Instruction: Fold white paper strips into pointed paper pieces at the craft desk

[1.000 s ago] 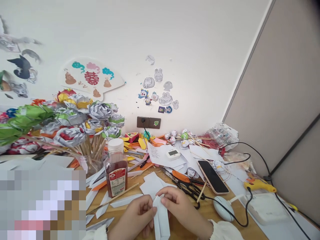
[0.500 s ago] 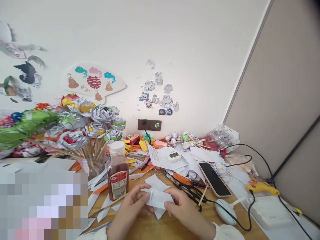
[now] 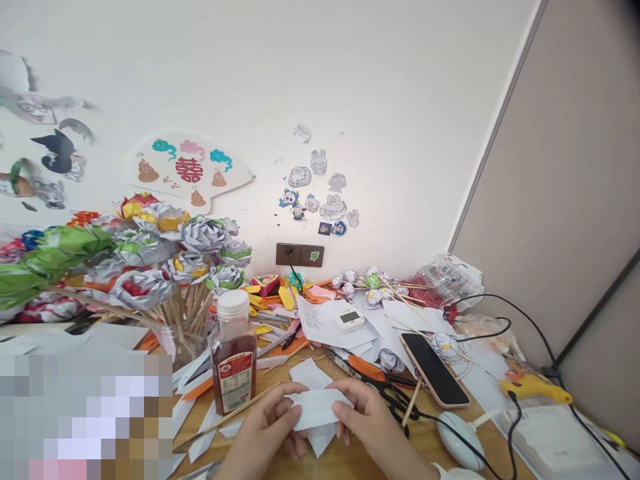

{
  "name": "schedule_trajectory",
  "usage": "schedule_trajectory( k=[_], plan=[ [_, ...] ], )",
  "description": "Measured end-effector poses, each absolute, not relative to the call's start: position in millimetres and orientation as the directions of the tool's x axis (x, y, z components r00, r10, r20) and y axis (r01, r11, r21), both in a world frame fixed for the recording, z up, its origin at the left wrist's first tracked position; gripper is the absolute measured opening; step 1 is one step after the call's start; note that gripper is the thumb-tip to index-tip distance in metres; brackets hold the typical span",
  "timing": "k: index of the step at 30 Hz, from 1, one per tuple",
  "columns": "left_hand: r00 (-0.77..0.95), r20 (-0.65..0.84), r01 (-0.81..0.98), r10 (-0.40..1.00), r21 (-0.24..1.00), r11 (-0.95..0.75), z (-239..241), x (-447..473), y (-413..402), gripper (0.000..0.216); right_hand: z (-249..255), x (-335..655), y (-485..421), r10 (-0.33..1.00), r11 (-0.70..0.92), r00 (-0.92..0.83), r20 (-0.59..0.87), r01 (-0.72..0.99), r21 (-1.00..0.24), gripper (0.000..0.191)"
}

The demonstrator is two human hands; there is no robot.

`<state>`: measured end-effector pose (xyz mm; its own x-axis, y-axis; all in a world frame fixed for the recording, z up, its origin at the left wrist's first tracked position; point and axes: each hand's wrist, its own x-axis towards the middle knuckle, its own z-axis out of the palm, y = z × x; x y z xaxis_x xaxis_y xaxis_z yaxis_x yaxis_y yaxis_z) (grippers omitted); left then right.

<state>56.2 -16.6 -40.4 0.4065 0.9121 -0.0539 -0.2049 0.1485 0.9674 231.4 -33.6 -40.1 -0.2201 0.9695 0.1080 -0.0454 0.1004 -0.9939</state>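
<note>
The left hand [image 3: 263, 430] and right hand [image 3: 370, 427] hold a folded white paper piece [image 3: 320, 407] between them, low over the front of the wooden bench [image 3: 350, 463]. The fingers of each hand are closed narrowly on the paper, the left pinching its left edge and the right its right edge. The paper is matte and creased: a flat rectangular upper part with a pointed flap below.

A clear plastic bottle [image 3: 233, 360], white-capped and red-labelled, stands upright just left of the hands. A thin wooden skewer [image 3: 225, 417] lies diagonally at its base. Scissors [image 3: 387, 390] lie just right of the right hand, and a glossy dark phone [image 3: 434, 369] lies beyond them. Crumpled-textured paper flowers [image 3: 150, 257] on sticks fill the left.
</note>
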Motion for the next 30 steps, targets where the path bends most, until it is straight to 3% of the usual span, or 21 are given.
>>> schedule_trajectory(
  k=[8, 12, 19, 30],
  plan=[
    [0.428, -0.075, -0.214, 0.901, 0.960, 0.182, -37.4, 55.3, -19.0, 0.035, -45.7, 233.0, -31.7, 0.974, 0.111, -0.190, 0.122, -0.070, -0.991, 0.042],
    [0.466, -0.084, -0.188, 0.881, 0.963, 0.192, -32.7, 57.6, -21.3, 0.036, -45.2, 232.8, -33.0, 0.973, 0.116, -0.192, 0.130, -0.079, -0.990, 0.039],
    [0.363, -0.110, -0.166, 0.925, 0.969, 0.181, -28.2, 57.8, -23.4, 0.050, -43.6, 230.7, -35.6, 0.978, 0.101, -0.171, 0.119, -0.109, -0.989, 0.038],
    [0.348, -0.143, -0.193, 0.927, 0.956, 0.220, -26.1, 57.7, -26.3, 0.044, -39.8, 229.7, -37.2, 0.984, 0.099, -0.130, 0.122, -0.169, -0.981, 0.029]
  ],
)
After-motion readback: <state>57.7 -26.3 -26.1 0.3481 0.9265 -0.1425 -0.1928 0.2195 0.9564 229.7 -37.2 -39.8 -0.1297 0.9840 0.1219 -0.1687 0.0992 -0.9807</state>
